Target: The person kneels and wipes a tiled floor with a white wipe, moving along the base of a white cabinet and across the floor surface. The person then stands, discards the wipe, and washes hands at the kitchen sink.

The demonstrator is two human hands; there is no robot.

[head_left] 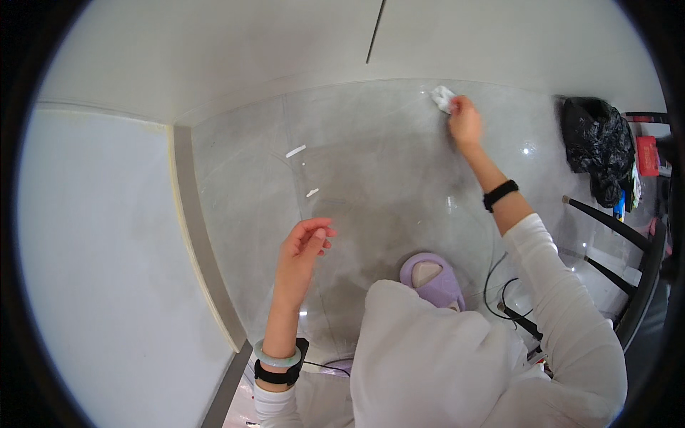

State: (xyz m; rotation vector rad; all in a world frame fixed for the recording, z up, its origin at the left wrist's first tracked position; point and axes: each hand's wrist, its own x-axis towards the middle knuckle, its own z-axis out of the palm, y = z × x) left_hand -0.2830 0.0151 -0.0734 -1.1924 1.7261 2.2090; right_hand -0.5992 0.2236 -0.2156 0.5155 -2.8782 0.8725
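Observation:
In my right hand (464, 120) I grip a crumpled white tissue or cloth (443, 98) against the grey tiled floor (385, 155), close to where the floor meets the wall. My left hand (305, 249) hangs above the floor with its fingers loosely curled, and nothing shows in it. Beyond its fingertips lie a long white scrap (296, 151) and a shorter white scrap (312, 192), with a tiny white speck between them. A lilac slipper (436, 281) is on my foot below.
A black plastic bag (596, 144) sits at the right, beside a red box (647, 155). Black chair legs (610, 220) and a black cable (488, 289) are near my right arm. A white panel (107, 241) with a grey skirting (200, 214) borders the left; a pale wall (241, 48) stands ahead.

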